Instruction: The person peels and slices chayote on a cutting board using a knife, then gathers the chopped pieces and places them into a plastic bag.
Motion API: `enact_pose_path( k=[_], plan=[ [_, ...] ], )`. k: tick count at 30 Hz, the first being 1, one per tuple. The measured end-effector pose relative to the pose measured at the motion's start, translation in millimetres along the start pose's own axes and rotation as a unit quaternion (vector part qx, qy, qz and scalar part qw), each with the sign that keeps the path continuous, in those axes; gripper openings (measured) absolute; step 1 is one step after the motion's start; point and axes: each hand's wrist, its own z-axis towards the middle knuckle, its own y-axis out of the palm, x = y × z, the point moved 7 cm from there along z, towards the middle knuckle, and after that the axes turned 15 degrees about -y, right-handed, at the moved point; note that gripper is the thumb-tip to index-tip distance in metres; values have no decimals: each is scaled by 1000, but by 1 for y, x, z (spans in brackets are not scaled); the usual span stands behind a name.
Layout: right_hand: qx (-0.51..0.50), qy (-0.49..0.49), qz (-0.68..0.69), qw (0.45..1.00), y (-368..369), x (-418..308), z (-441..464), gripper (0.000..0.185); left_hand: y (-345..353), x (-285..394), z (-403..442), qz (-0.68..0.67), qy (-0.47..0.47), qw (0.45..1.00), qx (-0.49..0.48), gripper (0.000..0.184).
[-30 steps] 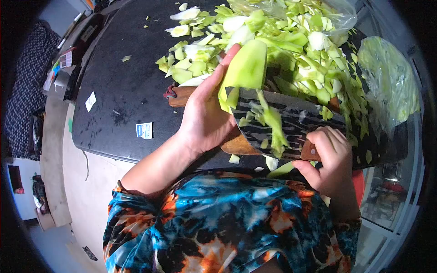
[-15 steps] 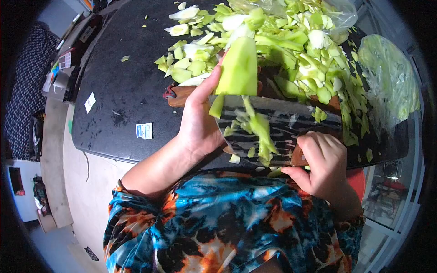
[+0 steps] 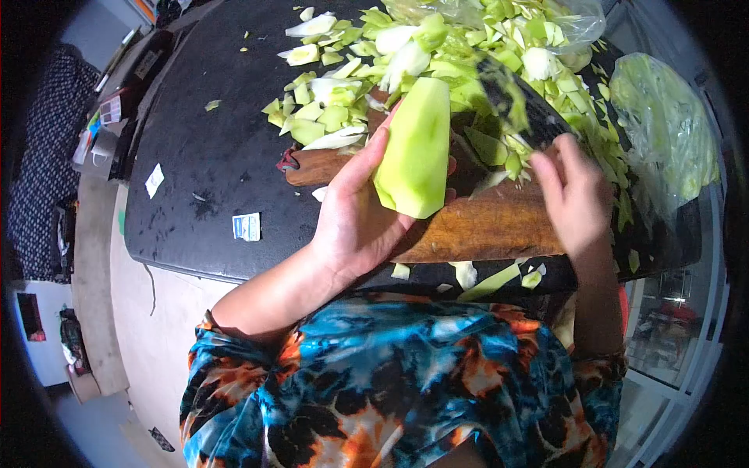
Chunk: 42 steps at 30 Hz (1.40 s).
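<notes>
A peeled, pale green vegetable (image 3: 416, 152) rests in my left hand (image 3: 360, 210), with the thumb along its left side and fingertips showing at its right. My right hand (image 3: 576, 191) is closed round the handle of a dark, broad-bladed cleaver (image 3: 519, 101), and both are blurred. The blade is tilted up over the heap of green peelings (image 3: 468, 58), with green scraps on its face. Below the vegetable lies a wooden cutting board (image 3: 484, 226), partly hidden by peelings and by my left hand.
The black table (image 3: 211, 156) bears a small blue-and-white packet (image 3: 246, 227) and a white scrap (image 3: 154, 180). A clear plastic bag of green pieces (image 3: 663, 129) lies at the right. More scraps (image 3: 499, 281) lie along the near edge.
The cleaver has swung from in front of the vegetable up and right to the peelings heap, with my right hand. The vegetable's lower end and the board now show.
</notes>
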Motion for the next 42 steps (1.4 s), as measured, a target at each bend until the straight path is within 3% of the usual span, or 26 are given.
enact_pose_path(
  k=[2,5,6,9,21,24,30,33,35,37,40,42],
  plan=[
    [17,3,30,999,-4,14,0,20,-4,0,3,-44,-11,999,-3,49],
    [79,-104,57,990,-26,-32,-12,22,-8,8,5,-12,11,1000,-1,48],
    [0,-62,139,988,-22,-42,-13,26,-9,9,4,-11,20,1000,1,49],
    [-47,-211,143,966,-17,-78,-20,31,-20,2,2,-54,-23,997,57,51],
    [-28,-228,29,973,-2,-81,-24,41,-6,6,0,-20,-12,1000,-9,51],
    [-22,-222,15,975,-1,-81,-23,40,-15,7,1,-18,7,999,40,51],
    [-19,-228,7,974,-1,-81,-19,38,-12,8,0,-28,32,999,24,49],
    [-6,-126,-69,990,5,-56,-6,34,-14,6,1,-38,15,999,12,48],
    [5,-2,-38,999,8,-7,9,34,-12,1,3,-12,11,1000,7,50],
    [73,-60,-132,987,5,29,18,34,-12,3,4,-11,13,1000,12,51],
    [44,32,25,998,-10,54,24,33,-12,11,6,-4,29,1000,11,56],
    [19,104,140,984,-17,59,21,30,4,24,1,197,80,975,57,61]
  ],
)
